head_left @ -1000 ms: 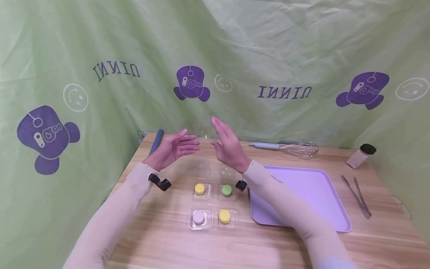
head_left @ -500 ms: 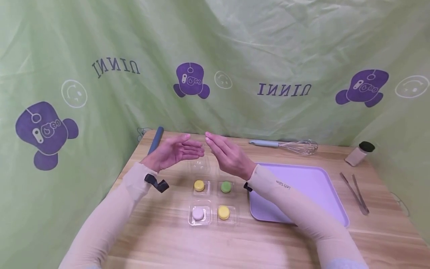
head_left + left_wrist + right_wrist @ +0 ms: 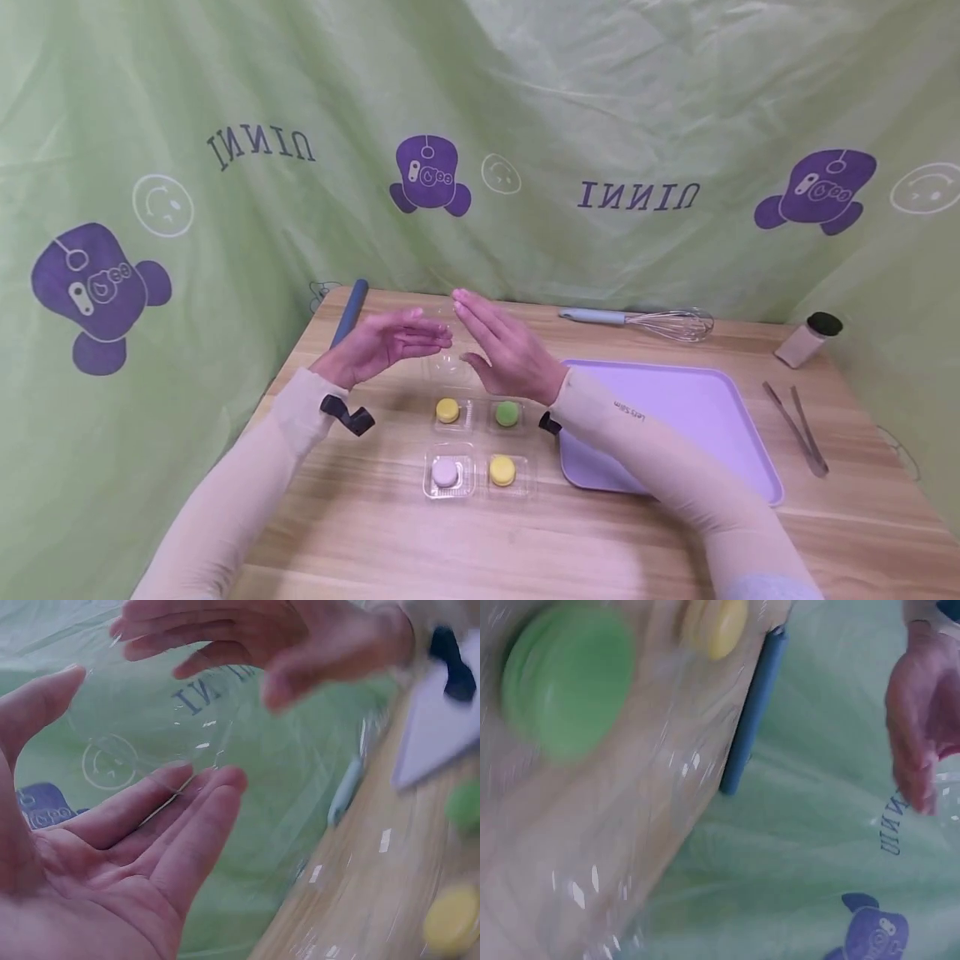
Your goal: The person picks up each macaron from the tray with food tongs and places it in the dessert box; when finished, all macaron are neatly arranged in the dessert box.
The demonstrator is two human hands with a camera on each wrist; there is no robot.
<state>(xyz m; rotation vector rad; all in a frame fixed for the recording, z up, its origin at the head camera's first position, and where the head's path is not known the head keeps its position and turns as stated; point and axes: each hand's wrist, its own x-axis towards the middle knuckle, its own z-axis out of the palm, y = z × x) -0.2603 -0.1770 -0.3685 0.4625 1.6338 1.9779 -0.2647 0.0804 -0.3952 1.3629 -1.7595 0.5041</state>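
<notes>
My left hand (image 3: 386, 342) is raised over the back of the table, thumb up and palm inward. In the left wrist view a thin clear plastic box or lid (image 3: 180, 727) spans its thumb and fingertips; the outline is faint. Facing it is my right hand (image 3: 513, 350), fingers straight and thumb apart, close to the plastic's far edge; contact cannot be told. Below, clear plastic boxes hold a yellow macaron (image 3: 447, 410), a green macaron (image 3: 507, 413), a lilac macaron (image 3: 445, 472) and another yellow macaron (image 3: 502, 470).
A lilac tray (image 3: 697, 417) lies to the right, partly under my right forearm. Behind it is a whisk (image 3: 637, 321). Tongs (image 3: 798, 433) and a dark-lidded jar (image 3: 807, 340) are at the far right, a blue rod (image 3: 350, 312) at the back left. Green curtain (image 3: 480, 258) surrounds the table.
My right hand has come down and to the left, nearer the left hand; its thumb drew in, then spread again. The left hand has lowered slightly. The macarons stay in place.
</notes>
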